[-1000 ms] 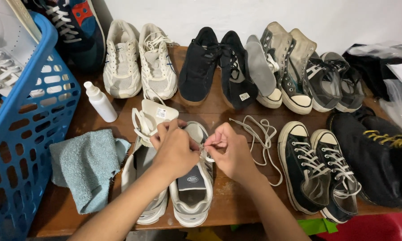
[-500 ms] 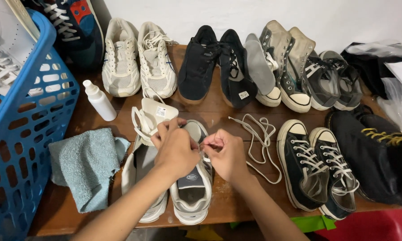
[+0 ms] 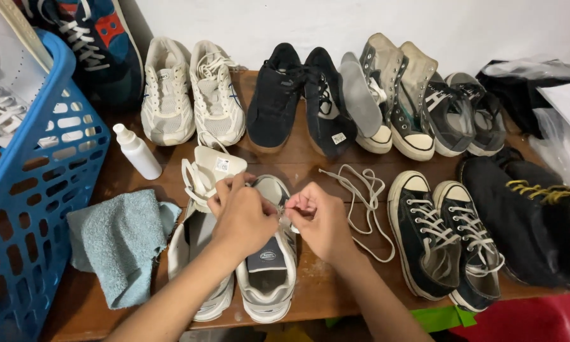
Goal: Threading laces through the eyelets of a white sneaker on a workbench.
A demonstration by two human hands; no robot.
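Two hands meet over a pale grey sneaker (image 3: 267,266) at the near middle of the wooden table (image 3: 297,161). My left hand (image 3: 242,212) and right hand (image 3: 320,220) have drawn a little closer than a second ago, fingertips nearly touching above the shoe's lace area. Both are pinched shut on something small and pale between them, probably a lace end; I cannot tell which eyelet it meets. The shoe itself has not shifted, so the work looks to be in its fine, close stage. A loose white lace (image 3: 361,196) lies just right of my right hand. A blue basket (image 3: 38,209) walls the left, a blue cloth (image 3: 123,244) lies beside it, and black sneakers (image 3: 446,240) crowd the right. The table's near edge sits under the shoe's heel, with little bare wood around.
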